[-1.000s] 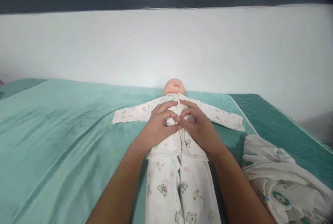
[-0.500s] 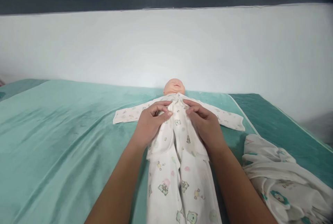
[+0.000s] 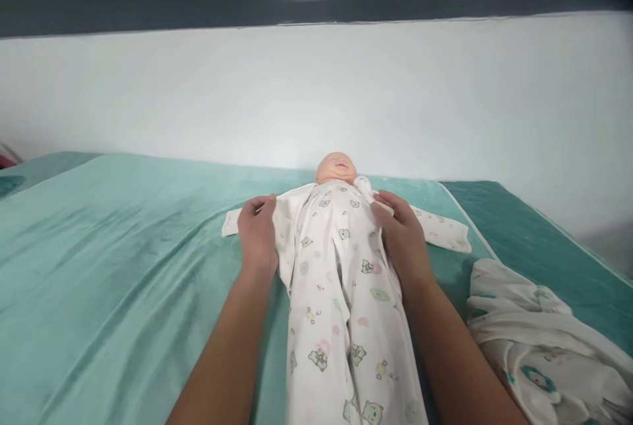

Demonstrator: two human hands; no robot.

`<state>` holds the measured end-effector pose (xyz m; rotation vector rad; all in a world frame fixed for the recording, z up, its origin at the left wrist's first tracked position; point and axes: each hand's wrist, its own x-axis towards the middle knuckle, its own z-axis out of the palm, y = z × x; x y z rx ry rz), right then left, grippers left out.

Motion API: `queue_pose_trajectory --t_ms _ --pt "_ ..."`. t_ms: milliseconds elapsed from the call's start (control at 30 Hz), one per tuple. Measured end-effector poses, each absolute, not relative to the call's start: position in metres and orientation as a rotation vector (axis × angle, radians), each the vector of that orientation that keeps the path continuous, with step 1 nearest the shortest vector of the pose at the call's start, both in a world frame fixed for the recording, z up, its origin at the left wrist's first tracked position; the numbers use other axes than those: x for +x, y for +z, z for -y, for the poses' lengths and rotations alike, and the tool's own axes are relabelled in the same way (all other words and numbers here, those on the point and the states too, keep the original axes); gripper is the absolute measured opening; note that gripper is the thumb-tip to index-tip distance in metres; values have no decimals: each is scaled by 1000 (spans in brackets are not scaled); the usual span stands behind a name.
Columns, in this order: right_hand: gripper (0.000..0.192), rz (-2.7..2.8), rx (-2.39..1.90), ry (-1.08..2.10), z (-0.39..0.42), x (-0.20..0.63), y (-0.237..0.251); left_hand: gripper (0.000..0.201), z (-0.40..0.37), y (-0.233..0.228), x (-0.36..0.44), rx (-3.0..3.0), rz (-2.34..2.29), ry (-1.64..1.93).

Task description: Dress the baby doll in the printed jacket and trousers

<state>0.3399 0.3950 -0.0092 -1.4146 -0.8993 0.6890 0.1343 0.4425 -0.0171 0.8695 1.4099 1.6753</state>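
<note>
A baby doll (image 3: 336, 167) lies on its back, dressed in white clothes printed with small bears. Its long-sleeved baby shirt (image 3: 287, 224) is spread apart at the front, over high white baby trousers (image 3: 349, 267). On the left side, my left hand (image 3: 258, 230) is closed at the shirt's front flap, over the sleeve; its fingertips are partly hidden. My right hand (image 3: 403, 234) pinches the other front edge near the doll's shoulder. Both sleeves stretch out sideways, and a cuff (image 3: 455, 234) shows beyond my right hand.
A crumpled white printed cloth (image 3: 539, 346) lies to the right, close to my forearm. Under everything is a green bedspread (image 3: 138, 267), with a darker green section (image 3: 509, 221) at right. A white wall (image 3: 297, 89) stands right behind the doll's head.
Both hands were together at the doll's chest, pinching the shirt front. Now they are farther apart, the left one well out to the left, and the trousers' upper part is uncovered.
</note>
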Motion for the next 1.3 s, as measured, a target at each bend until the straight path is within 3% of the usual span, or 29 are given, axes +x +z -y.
queue_pose_trajectory --t_ms 100,500,933,1300 --pt "47 1018 -1414 738 -393 337 -9 25 -441 -17 146 1206 -1487 1518" --pt "40 1036 -1404 605 -415 354 -31 29 -481 -34 144 2136 -1841 1068" --pt "42 1160 -1372 560 -418 364 -39 30 -481 -37 143 2208 -1996 1045" --pt "31 1368 -1348 544 -419 364 -31 39 -484 -34 121 2094 -2108 1007"
